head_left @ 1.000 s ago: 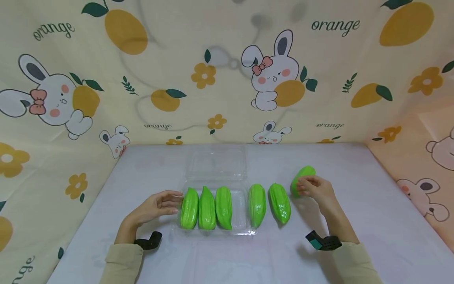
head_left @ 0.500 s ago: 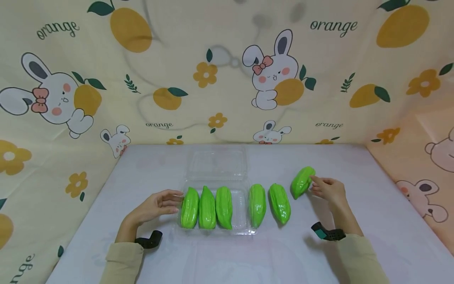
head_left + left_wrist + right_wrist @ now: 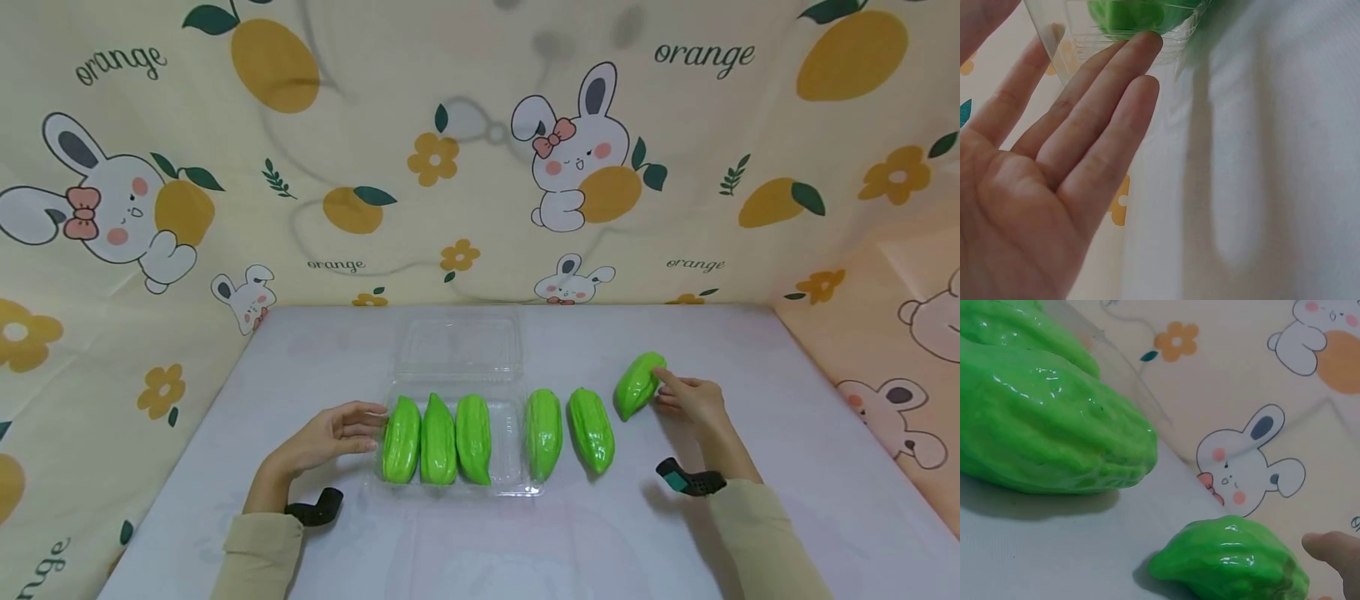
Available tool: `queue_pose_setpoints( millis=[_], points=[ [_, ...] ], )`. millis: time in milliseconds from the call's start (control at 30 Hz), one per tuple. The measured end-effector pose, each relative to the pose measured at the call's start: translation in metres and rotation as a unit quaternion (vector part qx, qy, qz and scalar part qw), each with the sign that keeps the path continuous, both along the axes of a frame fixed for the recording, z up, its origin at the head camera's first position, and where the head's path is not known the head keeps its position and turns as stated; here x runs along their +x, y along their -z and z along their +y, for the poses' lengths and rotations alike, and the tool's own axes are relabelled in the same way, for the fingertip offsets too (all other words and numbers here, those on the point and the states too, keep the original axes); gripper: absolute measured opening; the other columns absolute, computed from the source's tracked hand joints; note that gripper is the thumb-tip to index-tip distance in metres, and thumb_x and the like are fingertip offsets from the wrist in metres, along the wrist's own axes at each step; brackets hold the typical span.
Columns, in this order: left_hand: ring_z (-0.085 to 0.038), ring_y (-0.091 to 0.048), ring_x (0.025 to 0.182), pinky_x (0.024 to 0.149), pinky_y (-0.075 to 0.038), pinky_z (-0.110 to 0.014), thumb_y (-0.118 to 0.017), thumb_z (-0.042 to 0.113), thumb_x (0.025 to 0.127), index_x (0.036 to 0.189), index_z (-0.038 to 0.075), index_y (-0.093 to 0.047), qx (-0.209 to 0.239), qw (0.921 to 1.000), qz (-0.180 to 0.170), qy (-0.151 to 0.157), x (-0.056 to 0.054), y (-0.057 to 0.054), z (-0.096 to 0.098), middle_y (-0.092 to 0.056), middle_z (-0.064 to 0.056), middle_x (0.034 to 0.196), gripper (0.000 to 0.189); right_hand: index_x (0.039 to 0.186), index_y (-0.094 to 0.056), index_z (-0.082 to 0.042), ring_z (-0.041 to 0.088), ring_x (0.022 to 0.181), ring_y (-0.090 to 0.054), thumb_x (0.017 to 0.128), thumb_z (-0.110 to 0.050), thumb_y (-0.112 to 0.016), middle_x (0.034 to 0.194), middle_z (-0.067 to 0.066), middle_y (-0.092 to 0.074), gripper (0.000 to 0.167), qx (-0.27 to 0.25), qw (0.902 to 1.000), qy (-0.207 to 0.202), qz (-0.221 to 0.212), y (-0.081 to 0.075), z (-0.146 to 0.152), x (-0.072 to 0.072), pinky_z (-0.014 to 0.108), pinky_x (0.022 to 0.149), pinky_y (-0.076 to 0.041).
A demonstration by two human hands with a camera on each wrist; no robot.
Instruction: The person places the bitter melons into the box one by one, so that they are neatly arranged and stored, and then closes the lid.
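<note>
My left hand has its fingers loosely extended at the left side of a clear plastic clamshell box, fingertips right at its wall. Inside that box three glossy green ridged gourds lie side by side: a left one, a middle one and a right one. On the table beyond my right hand lies a tilted gourd; one extended finger overlaps its right side in the head view. The right wrist view shows a fingertip just off that gourd's end, pinching nothing.
Two more gourds, one overlapping the box's right edge in view and another, lie between the box and the tilted gourd. The box's lid lies folded back behind it. A printed cloth wall rises behind the white table.
My right hand has let go of the far right gourd and drawn back to the right, then shifted slightly left toward it again. The left hand has stayed still.
</note>
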State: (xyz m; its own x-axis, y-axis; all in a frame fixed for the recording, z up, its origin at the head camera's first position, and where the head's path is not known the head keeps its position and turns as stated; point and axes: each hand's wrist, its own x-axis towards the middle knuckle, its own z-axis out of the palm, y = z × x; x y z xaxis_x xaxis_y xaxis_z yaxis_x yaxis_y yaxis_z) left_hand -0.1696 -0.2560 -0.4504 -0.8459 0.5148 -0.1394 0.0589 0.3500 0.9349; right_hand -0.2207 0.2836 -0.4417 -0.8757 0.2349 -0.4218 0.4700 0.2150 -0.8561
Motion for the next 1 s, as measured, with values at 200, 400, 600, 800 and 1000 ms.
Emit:
queue_pose_setpoints(
  millis=[200,400,600,800,1000],
  points=[
    [-0.046,-0.052,0.126,0.092,-0.054,-0.021,-0.065,0.019,0.092,0.140,-0.005,-0.040,0.000,1.0000,-0.001,-0.003,0.001,-0.001,-0.001,-0.046,-0.032,0.142,0.059,0.143,-0.028,0.015,-0.004,0.060,-0.063,0.087,-0.049,-0.065,0.068,-0.012,-0.059,0.094,0.020,0.9997,0.006,-0.013,0.003,-0.006,-0.010,0.016,0.066,-0.057],
    [-0.048,-0.051,0.127,0.092,-0.054,-0.022,-0.065,0.018,0.092,0.139,-0.005,-0.040,0.004,1.0000,-0.003,-0.002,0.003,-0.001,-0.002,-0.046,-0.033,0.141,0.058,0.140,-0.033,0.016,-0.002,0.059,-0.060,0.085,-0.049,-0.067,0.074,-0.007,-0.057,0.092,0.051,0.9984,0.010,-0.023,0.005,-0.008,-0.016,0.016,0.063,-0.057],
    [-0.048,-0.050,0.127,0.093,-0.054,-0.021,-0.065,0.019,0.092,0.140,-0.005,-0.039,0.008,1.0000,-0.004,0.002,0.002,0.001,-0.002,-0.046,-0.032,0.142,0.060,0.141,-0.035,0.015,-0.002,0.061,-0.059,0.086,-0.047,-0.065,0.078,-0.006,-0.057,0.088,0.070,0.9969,0.001,-0.035,0.006,-0.006,-0.015,0.016,0.063,-0.056],
    [-0.048,-0.050,0.128,0.093,-0.055,-0.022,-0.066,0.020,0.092,0.141,-0.005,-0.038,0.007,1.0000,-0.003,0.002,0.001,0.002,-0.003,-0.045,-0.032,0.142,0.062,0.141,-0.036,0.013,-0.004,0.064,-0.059,0.087,-0.049,-0.064,0.081,-0.007,-0.059,0.087,0.065,0.9970,-0.012,-0.039,0.005,-0.005,-0.016,0.012,0.064,-0.053],
    [-0.049,-0.050,0.128,0.092,-0.054,-0.022,-0.066,0.022,0.091,0.141,-0.005,-0.038,0.006,1.0000,-0.003,0.005,0.001,0.000,-0.002,-0.045,-0.033,0.142,0.063,0.143,-0.034,0.012,-0.003,0.070,-0.055,0.087,-0.046,-0.064,0.111,0.006,-0.053,0.086,0.046,0.9978,-0.009,-0.046,0.004,-0.005,-0.014,0.011,0.066,-0.052]
  ],
)
